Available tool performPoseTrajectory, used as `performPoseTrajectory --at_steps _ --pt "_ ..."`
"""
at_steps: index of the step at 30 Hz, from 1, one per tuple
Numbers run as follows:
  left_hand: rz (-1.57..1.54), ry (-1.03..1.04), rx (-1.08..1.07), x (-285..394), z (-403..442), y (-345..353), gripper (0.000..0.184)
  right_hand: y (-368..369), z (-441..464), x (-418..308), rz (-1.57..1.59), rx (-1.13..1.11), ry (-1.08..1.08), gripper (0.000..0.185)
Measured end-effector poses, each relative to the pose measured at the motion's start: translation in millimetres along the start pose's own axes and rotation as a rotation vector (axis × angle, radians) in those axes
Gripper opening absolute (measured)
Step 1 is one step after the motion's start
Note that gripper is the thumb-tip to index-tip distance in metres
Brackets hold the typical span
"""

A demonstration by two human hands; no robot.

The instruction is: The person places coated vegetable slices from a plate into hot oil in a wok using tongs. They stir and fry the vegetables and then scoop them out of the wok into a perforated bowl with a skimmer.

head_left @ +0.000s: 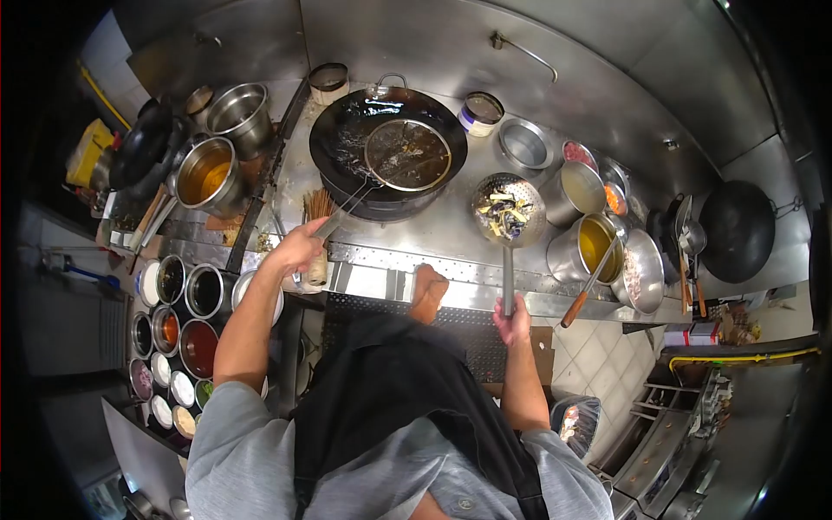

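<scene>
My left hand point(297, 249) is closed round the handle of a round wire-mesh strainer point(407, 156). The strainer sits inside the rim of a large dark wok point(334, 143), with a few small bits on its mesh. On the other side, my right hand point(513, 321) grips the long handle of a perforated skimmer point(482, 192). Cut strips of food point(507, 215), pale yellow and dark purple, lie in the skimmer's bowl, to the right of the wok. A bamboo brush point(317, 208) stands just beyond my left hand.
At right are a pot of yellow oil point(596, 243) with a wooden-handled tool point(582, 299) across it, metal bowls point(525, 143) and a hanging dark wok point(737, 231). Pots point(206, 173) stand at left, above several sauce containers point(199, 347). A brown cloth point(427, 293) hangs at the counter's edge.
</scene>
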State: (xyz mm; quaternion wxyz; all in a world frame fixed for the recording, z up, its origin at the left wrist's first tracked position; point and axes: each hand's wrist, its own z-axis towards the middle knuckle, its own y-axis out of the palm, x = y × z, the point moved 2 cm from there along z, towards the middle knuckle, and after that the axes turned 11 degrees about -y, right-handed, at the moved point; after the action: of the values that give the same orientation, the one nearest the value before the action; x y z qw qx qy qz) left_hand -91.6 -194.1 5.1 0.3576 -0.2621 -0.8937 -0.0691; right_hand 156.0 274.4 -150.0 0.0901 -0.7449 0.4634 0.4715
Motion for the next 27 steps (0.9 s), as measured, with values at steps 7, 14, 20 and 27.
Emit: performPoseTrajectory --at_steps 7,14,20,27 --pt "-0.254 0.032 -0.036 -25 -18 -13 0.062 -73 -10 61 -0.284 0.122 -0.078 0.057" --pt "0.483 0.575 0.668 -11 23 -81 0.05 -159 -89 133 -1.175 -0.322 0.053 0.058" --pt "0.755 0.375 0.854 56 25 -118 0.048 -129 -128 122 -1.227 -0.206 0.147 0.049" --pt "0.687 0.498 0.438 13 144 -198 0.058 -148 -80 136 -0.76 -0.047 0.24 0.041"
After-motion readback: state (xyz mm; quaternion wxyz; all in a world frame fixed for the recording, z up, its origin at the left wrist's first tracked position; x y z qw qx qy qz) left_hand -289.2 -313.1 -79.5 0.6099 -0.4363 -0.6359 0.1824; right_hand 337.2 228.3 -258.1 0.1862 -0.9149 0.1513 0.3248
